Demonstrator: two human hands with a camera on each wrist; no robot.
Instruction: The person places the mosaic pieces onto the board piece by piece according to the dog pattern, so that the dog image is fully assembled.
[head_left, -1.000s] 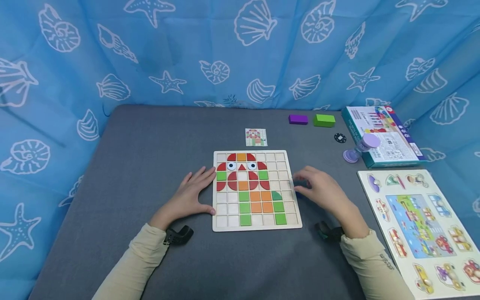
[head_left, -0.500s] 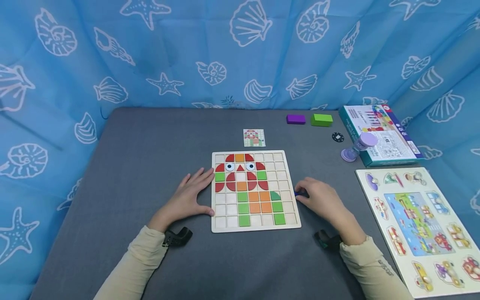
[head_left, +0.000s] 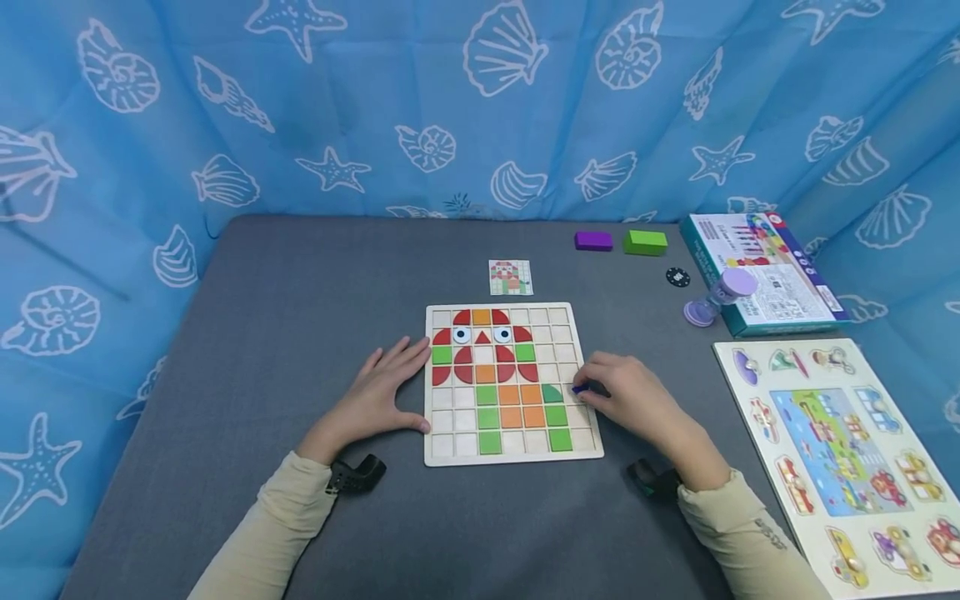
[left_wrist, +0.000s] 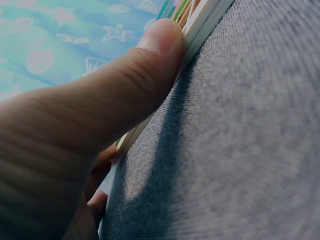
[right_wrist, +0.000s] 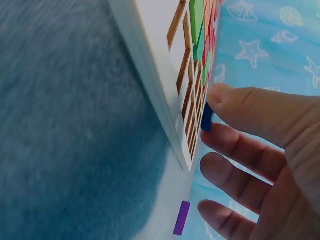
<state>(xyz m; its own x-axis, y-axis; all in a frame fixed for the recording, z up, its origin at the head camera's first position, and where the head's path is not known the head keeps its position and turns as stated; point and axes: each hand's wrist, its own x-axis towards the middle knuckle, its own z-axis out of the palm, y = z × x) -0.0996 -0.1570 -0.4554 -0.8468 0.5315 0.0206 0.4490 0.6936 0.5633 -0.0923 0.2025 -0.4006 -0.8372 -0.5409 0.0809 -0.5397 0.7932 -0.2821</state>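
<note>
A wooden grid board [head_left: 513,459] lies on the grey table, with red, orange and green tiles and two eye tiles set in its cells. My left hand [head_left: 378,396] has its fingers spread along the board's left edge; in the left wrist view the thumb [left_wrist: 145,67] touches that edge. Over the right-hand columns, my right hand [head_left: 630,390] pinches a small dark blue tile [right_wrist: 207,117] between thumb and index finger. The tile's full shape is hidden by the fingers. Behind the board lies a small picture card [head_left: 511,277] with a similar figure.
At the back are a purple block [head_left: 594,242], a green block [head_left: 645,242] and a black round chip [head_left: 678,277]. A lilac hourglass [head_left: 720,297] leans against a boxed game [head_left: 802,300]. A picture puzzle board [head_left: 757,458] lies at the right.
My right hand has moved left from beside the board to over its right columns, with the blue tile now showing at the fingertips. The left hand stays at the board's left edge.
</note>
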